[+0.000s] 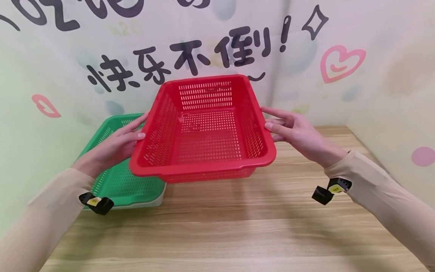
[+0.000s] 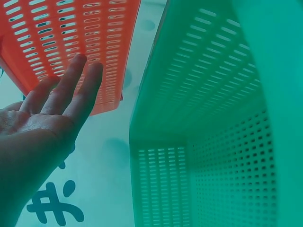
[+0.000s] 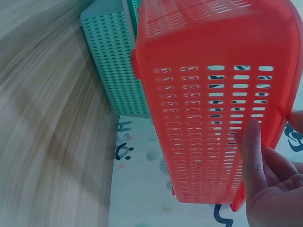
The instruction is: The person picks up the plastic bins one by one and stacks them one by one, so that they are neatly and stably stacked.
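Observation:
A red plastic basket (image 1: 204,169) with slotted walls is held up above the table, tilted so that its bare inside faces me in the head view. My left hand (image 1: 113,149) holds its left rim, the thumb on top and the fingers along the outer wall. On the opposite side, my right hand (image 1: 299,132) grips the right rim, thumb over the edge; the right wrist view shows fingers against the slotted red wall (image 3: 189,137). Behind and below my left forearm sits a green basket (image 1: 139,200) of similar make.
A white rim (image 1: 153,204) shows beneath the green basket's front edge. The wood-grain table (image 1: 238,234) runs back to a printed cloth backdrop (image 1: 292,75) with dark lettering, and more cloth hangs at both sides.

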`<state>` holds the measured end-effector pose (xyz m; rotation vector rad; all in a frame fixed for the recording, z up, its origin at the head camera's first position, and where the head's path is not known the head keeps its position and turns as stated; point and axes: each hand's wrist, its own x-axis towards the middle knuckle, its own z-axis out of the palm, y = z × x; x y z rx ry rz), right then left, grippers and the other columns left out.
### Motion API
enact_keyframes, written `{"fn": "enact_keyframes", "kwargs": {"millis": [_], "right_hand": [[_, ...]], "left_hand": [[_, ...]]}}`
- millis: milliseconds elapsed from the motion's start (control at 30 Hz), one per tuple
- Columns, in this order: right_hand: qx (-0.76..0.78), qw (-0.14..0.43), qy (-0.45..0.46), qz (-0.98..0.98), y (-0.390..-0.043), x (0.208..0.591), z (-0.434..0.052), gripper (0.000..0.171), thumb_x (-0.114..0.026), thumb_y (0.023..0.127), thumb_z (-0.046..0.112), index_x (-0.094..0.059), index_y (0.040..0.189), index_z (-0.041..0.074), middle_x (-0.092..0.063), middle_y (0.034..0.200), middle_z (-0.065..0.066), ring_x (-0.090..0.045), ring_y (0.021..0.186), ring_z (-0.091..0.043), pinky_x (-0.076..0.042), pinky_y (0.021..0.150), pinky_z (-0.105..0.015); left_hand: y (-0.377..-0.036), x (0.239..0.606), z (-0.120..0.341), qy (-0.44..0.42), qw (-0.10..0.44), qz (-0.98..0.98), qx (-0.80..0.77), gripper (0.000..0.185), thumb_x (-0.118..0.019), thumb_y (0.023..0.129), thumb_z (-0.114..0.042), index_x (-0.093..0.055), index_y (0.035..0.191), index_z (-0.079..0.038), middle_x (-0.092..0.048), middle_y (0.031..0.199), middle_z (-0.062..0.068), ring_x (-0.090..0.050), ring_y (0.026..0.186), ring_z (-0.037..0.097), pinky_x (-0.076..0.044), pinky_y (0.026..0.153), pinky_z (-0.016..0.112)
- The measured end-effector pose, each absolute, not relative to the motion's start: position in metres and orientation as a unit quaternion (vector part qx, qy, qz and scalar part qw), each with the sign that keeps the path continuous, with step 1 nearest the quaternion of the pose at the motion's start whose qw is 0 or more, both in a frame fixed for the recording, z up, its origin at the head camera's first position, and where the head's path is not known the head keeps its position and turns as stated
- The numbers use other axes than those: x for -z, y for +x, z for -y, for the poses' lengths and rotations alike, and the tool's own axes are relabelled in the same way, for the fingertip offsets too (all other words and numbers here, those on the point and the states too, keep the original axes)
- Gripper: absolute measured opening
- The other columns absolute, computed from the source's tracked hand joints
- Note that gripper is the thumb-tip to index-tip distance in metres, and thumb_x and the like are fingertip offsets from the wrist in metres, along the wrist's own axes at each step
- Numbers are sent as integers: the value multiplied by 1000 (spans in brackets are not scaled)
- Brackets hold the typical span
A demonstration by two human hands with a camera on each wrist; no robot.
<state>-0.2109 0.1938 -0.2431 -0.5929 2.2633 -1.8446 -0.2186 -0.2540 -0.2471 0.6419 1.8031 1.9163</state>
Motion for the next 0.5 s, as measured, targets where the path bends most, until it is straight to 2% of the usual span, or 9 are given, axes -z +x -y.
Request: {"fn": "enact_keyframes", "kwargs": {"millis": [267, 500], "right_hand": [[621, 85, -200, -753, -211, 237, -182, 59, -60, 97, 22, -37, 150, 13, -63, 121, -18, -69, 90, -31, -53, 88, -34], [667, 91, -216, -708, -215, 244, -164, 57, -58, 97, 14, -36, 149, 9, -54, 132, -25, -66, 101, -30, -54, 85, -36]], "left_hand": [[-218, 245, 263, 243, 220, -624, -709, 62, -38, 101, -4, -15, 156, -20, -53, 132, 10, -62, 109, 24, -54, 85, 36], [-218, 245, 276, 250, 214, -612, -719, 61, -35, 100, -3, -17, 156, -21, -52, 132, 10, -62, 109, 26, -54, 84, 37]]}}
